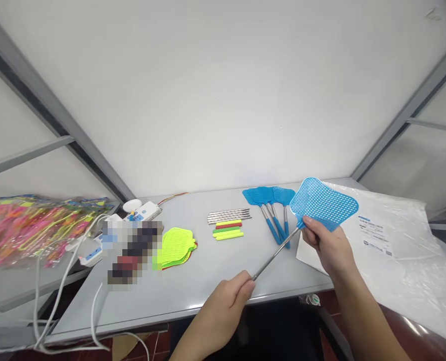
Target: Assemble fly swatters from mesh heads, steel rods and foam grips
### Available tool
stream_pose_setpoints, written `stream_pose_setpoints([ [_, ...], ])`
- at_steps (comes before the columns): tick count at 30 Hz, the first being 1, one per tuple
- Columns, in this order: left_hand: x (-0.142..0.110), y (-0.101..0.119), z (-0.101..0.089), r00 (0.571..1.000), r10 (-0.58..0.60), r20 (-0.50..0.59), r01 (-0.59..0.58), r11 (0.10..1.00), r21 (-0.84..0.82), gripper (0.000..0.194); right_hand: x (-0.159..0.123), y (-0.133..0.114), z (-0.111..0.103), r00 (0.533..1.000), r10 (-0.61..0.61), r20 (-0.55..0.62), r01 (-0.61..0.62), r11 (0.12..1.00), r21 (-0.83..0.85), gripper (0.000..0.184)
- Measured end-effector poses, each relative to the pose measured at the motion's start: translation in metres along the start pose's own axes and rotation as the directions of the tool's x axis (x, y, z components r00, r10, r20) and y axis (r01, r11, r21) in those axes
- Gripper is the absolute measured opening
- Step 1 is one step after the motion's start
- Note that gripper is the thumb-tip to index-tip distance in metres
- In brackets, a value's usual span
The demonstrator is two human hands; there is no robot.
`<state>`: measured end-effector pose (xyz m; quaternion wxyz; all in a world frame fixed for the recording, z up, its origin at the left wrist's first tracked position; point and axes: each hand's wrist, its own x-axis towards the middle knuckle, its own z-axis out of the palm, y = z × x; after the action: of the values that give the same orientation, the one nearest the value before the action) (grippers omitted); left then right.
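My left hand (226, 306) grips the bare end of the thin steel shaft (275, 255) of a blue plastic fly swatter (322, 203). My right hand (326, 245) holds the swatter where the shaft meets its mesh head, which is raised above the table. Behind it lie several finished blue swatters (270, 200) with blue handles. Left of those are several steel rods (229, 216) and a small stack of coloured handle sleeves (228, 229). Neon yellow swatter heads (177, 247) lie further left.
A grey table (193, 281) stands against a white wall, with a clear plastic bag (392, 240) at right. Power strips (142, 213), white cables (61, 286) and a bag of bright pink and yellow items (35, 230) lie left. A pixelated patch (131, 253) hides part of the table.
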<state>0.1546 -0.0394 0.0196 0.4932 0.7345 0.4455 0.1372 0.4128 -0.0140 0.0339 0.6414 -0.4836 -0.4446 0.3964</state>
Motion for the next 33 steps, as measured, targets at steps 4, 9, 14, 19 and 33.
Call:
stream_pose_setpoints([
  [4, -0.003, 0.004, 0.004, 0.999, -0.026, -0.030, 0.027, 0.999, 0.030, 0.040, -0.009, 0.005, 0.015, 0.996, 0.063, -0.063, -0.054, 0.990, 0.133, 0.046],
  [9, 0.015, 0.019, 0.008, 0.998, 0.002, -0.067, 0.004, 0.996, 0.091, 0.040, -0.026, 0.017, 0.041, 0.906, 0.215, 0.366, -0.166, 0.973, -0.160, 0.037],
  [14, 0.054, 0.030, -0.009, 0.996, 0.076, 0.053, -0.086, 0.972, 0.218, 0.036, 0.000, 0.020, 0.008, 0.927, 0.193, 0.321, -0.133, 0.971, -0.199, 0.046],
  [19, 0.093, 0.035, -0.039, 0.983, 0.104, 0.153, -0.146, 0.944, 0.297, 0.037, 0.050, 0.013, -0.051, 0.983, 0.181, 0.035, -0.184, 0.974, 0.133, 0.038],
  [33, 0.133, 0.029, -0.069, 0.975, 0.123, 0.185, -0.164, 0.960, 0.225, 0.036, 0.038, 0.046, 0.003, 0.876, 0.293, 0.384, -0.274, 0.956, -0.103, 0.031],
])
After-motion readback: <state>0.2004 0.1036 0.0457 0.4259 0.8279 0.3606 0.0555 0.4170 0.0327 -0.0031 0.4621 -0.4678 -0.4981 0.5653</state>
